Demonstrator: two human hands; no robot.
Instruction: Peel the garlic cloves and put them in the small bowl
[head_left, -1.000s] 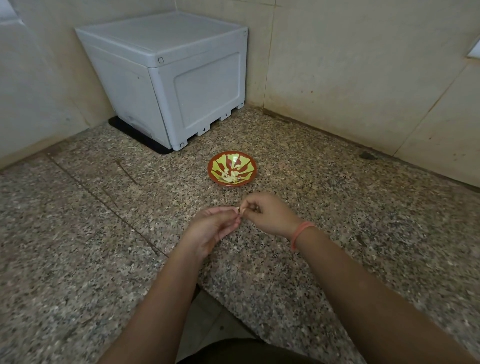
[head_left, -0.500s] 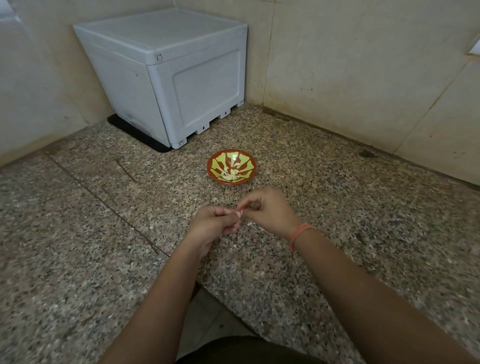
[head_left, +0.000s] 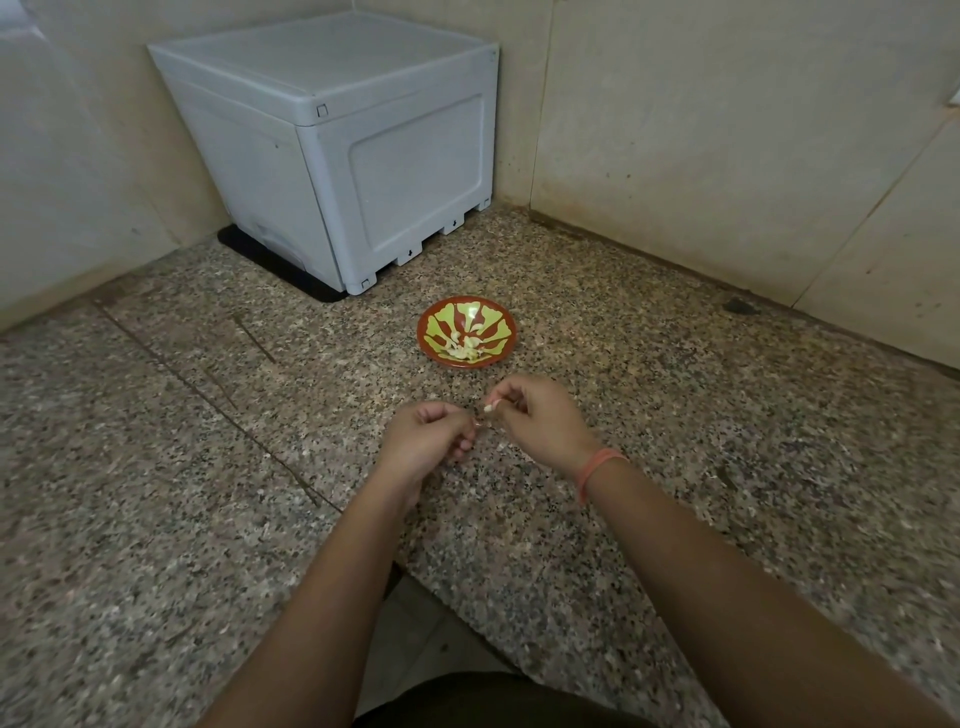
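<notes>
A small red bowl (head_left: 506, 318) with a yellow-green pattern stands on the speckled granite counter, with several pale peeled cloves (head_left: 466, 349) lying in it. Just in front of the bowl, my right hand (head_left: 540, 421) pinches a small pale garlic clove (head_left: 489, 408) at its fingertips. My left hand (head_left: 428, 441) is curled beside it, a little lower and to the left; its fingertips seem to pinch a thin bit of skin, too small to tell for sure. A pink band sits on my right wrist.
A white plastic box (head_left: 337, 150) on a black mat fills the back left corner. Tiled walls (head_left: 727, 130) close the counter at the back and left. A notch in the counter edge (head_left: 415, 623) opens near my body.
My two hands have drawn slightly apart; the right one now holds the pale clove free of the left hand's fingertips. Both hands stay in front of the bowl.
</notes>
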